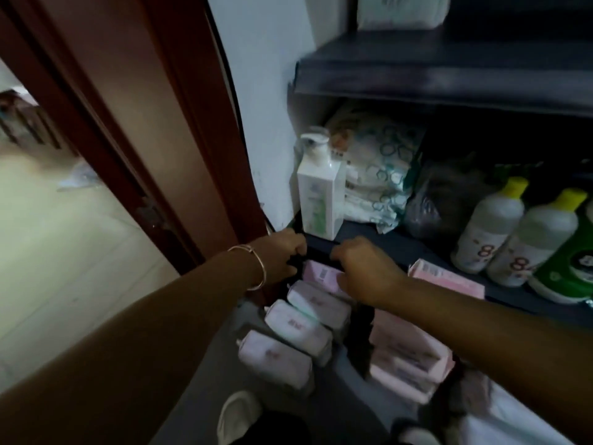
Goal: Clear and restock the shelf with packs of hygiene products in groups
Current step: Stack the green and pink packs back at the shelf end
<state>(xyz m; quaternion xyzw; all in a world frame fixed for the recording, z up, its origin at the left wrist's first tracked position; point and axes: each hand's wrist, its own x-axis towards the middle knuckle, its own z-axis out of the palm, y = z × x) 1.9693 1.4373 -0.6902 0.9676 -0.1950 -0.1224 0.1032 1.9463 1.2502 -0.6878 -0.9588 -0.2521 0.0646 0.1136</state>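
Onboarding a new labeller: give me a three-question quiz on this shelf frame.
1. True or false: the pump bottle stands upright at the left end of the shelf.
2. Which wrist wears the bracelet?
3. The pink pack on the shelf edge lies: A) left of the left hand, B) right of the right hand, C) on the top shelf.

Key: 1 true; 2 left; 3 B.
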